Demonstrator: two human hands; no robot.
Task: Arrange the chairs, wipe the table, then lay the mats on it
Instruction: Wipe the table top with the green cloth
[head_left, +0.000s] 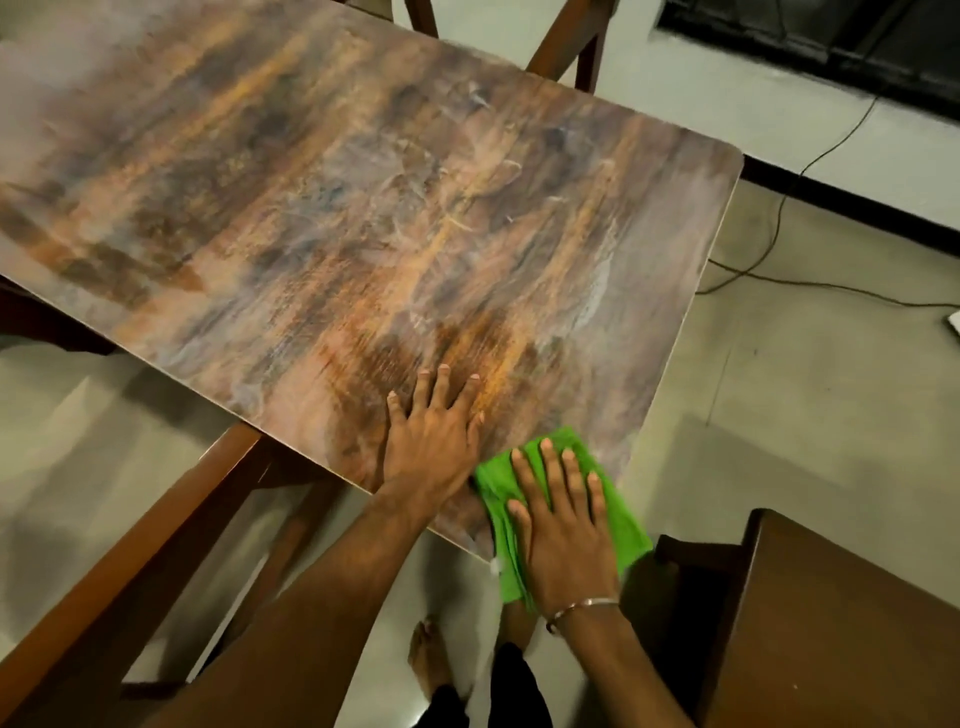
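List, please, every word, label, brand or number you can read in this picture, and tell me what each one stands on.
No readable text anywhere.
The table: wood-grain pattern only, no lettering.
The green cloth under the right hand: plain, no label showing.
The bracelet: no marking can be made out.
The white object at the right edge: cut off, too little shows to tell.

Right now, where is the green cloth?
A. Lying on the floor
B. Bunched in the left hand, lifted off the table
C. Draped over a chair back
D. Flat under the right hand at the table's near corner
D: the right hand presses flat with straight fingers on the green cloth, which lies at the near corner of the table and overhangs its edge.
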